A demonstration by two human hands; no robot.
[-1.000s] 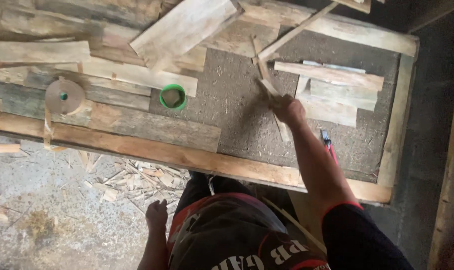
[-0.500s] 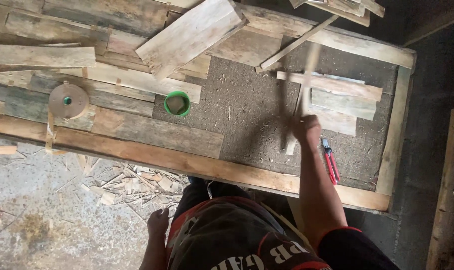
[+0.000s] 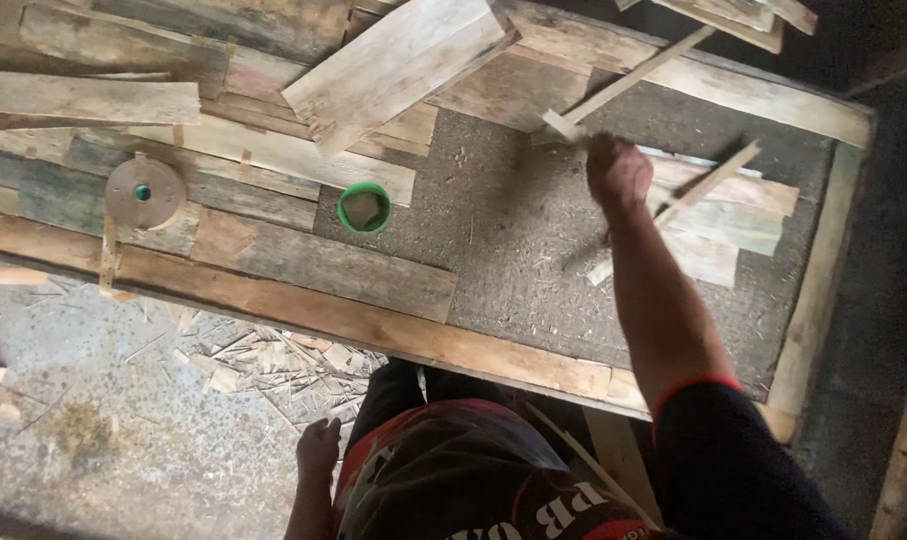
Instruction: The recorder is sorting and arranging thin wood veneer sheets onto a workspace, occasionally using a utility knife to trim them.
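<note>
My right hand (image 3: 618,172) reaches out over the workbench's chipboard top (image 3: 513,250). It is closed around a short thin wooden strip (image 3: 561,124) that sticks out to the left of the fist. Just right of the hand lies a pile of short boards (image 3: 733,215) with a narrow stick (image 3: 708,180) across it. A long thin slat (image 3: 638,72) lies farther back. My left hand (image 3: 318,447) hangs at my side below the bench edge, fingers loose, holding nothing.
A small green-rimmed cup (image 3: 365,207) stands on the bench. A round wooden disc (image 3: 145,192) sits at the left among weathered planks. A wide pale board (image 3: 398,62) lies tilted at the back. Wood chips (image 3: 263,355) litter the floor.
My right hand has moved farther across the bench, away from me, still gripping a thin wooden piece. The left hand has stayed at my side.
</note>
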